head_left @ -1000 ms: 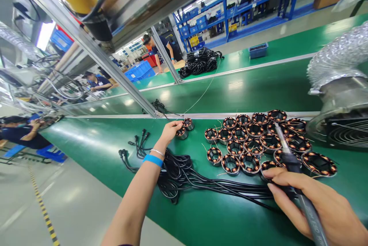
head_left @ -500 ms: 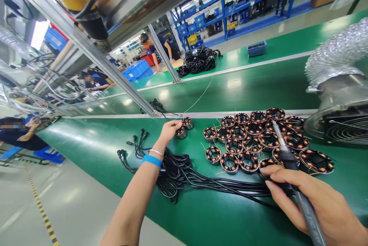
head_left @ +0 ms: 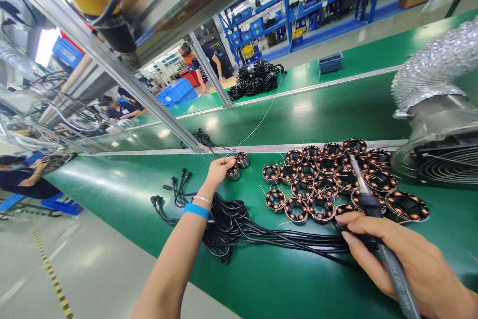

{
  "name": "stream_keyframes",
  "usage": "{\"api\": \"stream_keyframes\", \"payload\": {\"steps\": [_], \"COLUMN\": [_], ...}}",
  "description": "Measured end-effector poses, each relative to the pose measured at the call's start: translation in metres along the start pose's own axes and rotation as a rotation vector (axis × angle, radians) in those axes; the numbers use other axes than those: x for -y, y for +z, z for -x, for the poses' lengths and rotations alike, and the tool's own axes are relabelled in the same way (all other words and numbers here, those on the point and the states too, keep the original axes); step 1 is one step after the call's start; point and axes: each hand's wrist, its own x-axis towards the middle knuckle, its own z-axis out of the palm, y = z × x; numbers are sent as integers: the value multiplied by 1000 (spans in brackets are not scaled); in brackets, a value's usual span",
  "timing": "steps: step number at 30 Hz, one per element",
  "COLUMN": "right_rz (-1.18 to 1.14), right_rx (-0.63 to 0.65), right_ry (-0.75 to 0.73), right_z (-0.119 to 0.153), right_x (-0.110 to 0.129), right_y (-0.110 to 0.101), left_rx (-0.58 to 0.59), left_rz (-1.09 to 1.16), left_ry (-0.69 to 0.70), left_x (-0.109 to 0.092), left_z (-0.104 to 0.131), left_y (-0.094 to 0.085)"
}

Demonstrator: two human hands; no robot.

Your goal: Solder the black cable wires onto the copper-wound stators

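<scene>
My left hand (head_left: 220, 168), with a blue band at the wrist, has its fingers closed on the rim of a copper-wound stator (head_left: 233, 173). Another small stator (head_left: 242, 159) stands right behind it. In my right hand (head_left: 407, 254) is a soldering iron (head_left: 396, 271), held like a pen, its metal tip pointing up and left over the group of stators (head_left: 308, 171). Those stand in loose rows on the green bench, several with thin wire ends sticking out. A bundle of black cables (head_left: 227, 214) lies under my left forearm and runs right, toward my right hand.
A fume fan (head_left: 444, 159) with a silvery duct (head_left: 429, 67) stands at the right. Behind are a black cable pile (head_left: 256, 79) and a blue bin (head_left: 330, 63). A metal frame post (head_left: 149, 100) slants across the left. People work in the background.
The whole view has shifted slightly. Both hands keep about the same places over the bench, with the same things in them.
</scene>
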Motion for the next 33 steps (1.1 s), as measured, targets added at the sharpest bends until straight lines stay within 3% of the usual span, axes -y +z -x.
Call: {"api": "stream_keyframes", "payload": {"steps": [17,27,33], "right_rz": [-40,-38,-34], "right_rx": [1,-13,-17], "right_ry": [-21,-30,-49], "right_z": [-3,-2,-2], "right_x": [4,2,2], "right_y": [-2,0,1], "left_rx": [38,84,123], "left_rz": [-215,-566,-794], "left_ry": [46,26,113], "left_x": [-8,-33,-46], "left_z": [-1,-12,-6], "left_y": [-1,-6,1]}}
